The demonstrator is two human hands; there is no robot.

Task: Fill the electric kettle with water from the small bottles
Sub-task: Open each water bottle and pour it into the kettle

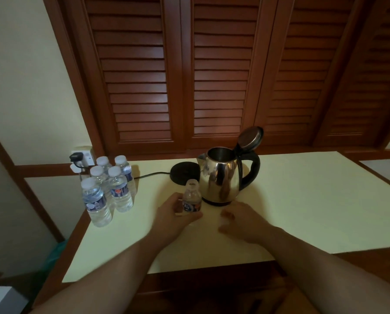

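The left hand [175,214] grips a small bottle [191,200]; right hand [241,220] rests loosely curled.

My feed is dim and warm-toned, with the room only softly lit. The pale surface [302,200] is the brightest area, and the shutters [212,75] behind it fall off into dark brown toward the upper corners. The steel kettle [219,177] carries muted reflections, no hard glare. Shadows under my hands are soft and faint. Wide-angle distortion bends straight edges outward near the frame borders, and fine detail looks slightly smeared throughout.
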